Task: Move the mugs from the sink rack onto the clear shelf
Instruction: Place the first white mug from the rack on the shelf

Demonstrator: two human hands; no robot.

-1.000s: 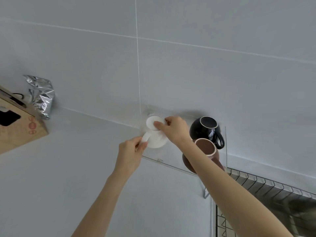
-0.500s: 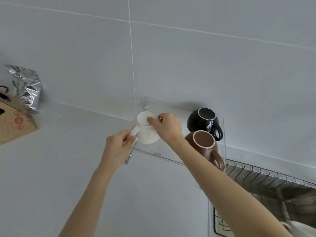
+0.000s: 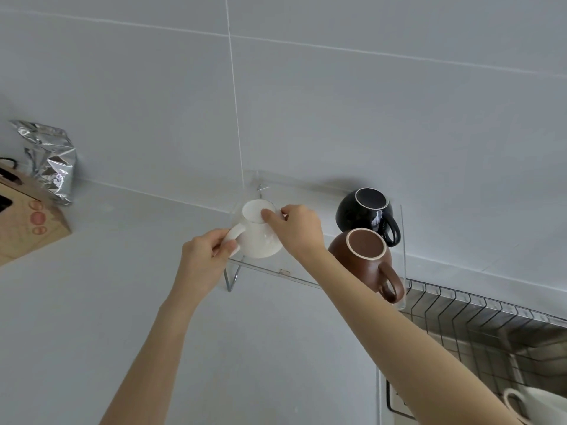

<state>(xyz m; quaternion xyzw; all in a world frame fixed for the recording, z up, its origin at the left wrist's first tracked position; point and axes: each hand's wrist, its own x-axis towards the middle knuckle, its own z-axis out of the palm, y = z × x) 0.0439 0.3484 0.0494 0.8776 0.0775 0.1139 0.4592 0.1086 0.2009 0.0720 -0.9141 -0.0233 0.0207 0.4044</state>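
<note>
- No readable writing is seen anywhere; only round reddish printed marks are made out on the brown cardboard box with a black handle (image 3: 29,222) at the left edge of the pale grey worktop (image 3: 107,302).
- A crumpled silver foil bag (image 3: 50,159) is seen just behind the box, against the grey tiled wall (image 3: 306,118).
- The round white ceramic mug (image 3: 259,233) is held upside down on the left part of the clear acrylic shelf (image 3: 276,269).
- Its handle is pinched by the fingers of the left hand (image 3: 205,256).
- Its upturned base is gripped by the fingertips of the right hand (image 3: 299,228), thumb on the rim.
- A glossy black round mug (image 3: 366,214) and a matt brown round mug (image 3: 363,259) are seen upside down on the shelf's right part, close together.
- The brown mug is partly covered by the right forearm.
- The dark wire sink rack (image 3: 491,320) is seen at lower right, with another white mug (image 3: 540,406) lying in it at the corner.
</note>
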